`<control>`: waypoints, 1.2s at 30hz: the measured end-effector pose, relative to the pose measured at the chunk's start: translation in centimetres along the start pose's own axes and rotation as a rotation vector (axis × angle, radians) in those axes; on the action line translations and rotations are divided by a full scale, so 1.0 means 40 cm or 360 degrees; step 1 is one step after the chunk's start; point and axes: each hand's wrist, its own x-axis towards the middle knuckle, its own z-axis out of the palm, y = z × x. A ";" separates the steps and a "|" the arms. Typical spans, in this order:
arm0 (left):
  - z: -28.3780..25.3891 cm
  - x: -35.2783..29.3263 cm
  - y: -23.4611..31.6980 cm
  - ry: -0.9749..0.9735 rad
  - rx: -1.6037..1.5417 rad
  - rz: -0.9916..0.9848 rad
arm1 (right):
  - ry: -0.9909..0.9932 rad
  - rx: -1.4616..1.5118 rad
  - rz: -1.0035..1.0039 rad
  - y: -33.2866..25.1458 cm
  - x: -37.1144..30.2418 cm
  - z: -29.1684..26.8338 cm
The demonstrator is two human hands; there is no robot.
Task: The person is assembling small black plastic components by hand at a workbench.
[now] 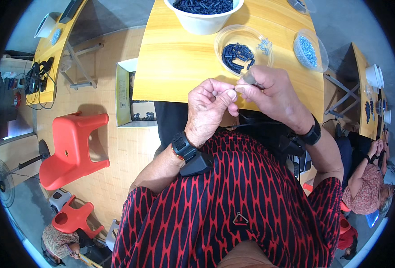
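Black straps circle both wrists. The forearms angle inward, bringing the left hand (210,105) and right hand (269,91) together just on the near side of the clear round tub (242,35), which is the landmark here. Both are closed in a pinch, thumbs against curled fingers, tips meeting; I cannot tell what they grip.

The tub, on the wooden table (175,67), holds short dark pieces (236,57) at its left and a few pale-blue pieces (264,46) at its right. Right of it, a second clear tub (304,33) is heaped with similar pale-blue bits. Beyond it to the left, a white bowl (202,24) brims with dark pieces. Farther left and lower, an open box (125,89) contains small dark items.
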 end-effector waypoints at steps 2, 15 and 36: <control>0.004 -0.005 -0.002 0.0028 -0.0021 -0.0014 | -0.0035 0.0040 0.0078 0.007 -0.006 0.009; -0.011 0.000 -0.007 -0.0086 -0.0444 -0.0229 | 0.0067 0.0459 0.0184 -0.009 -0.043 -0.009; 0.000 -0.015 -0.001 -0.0078 0.0094 -0.0042 | -0.0194 -0.0421 -0.0283 -0.019 -0.056 0.035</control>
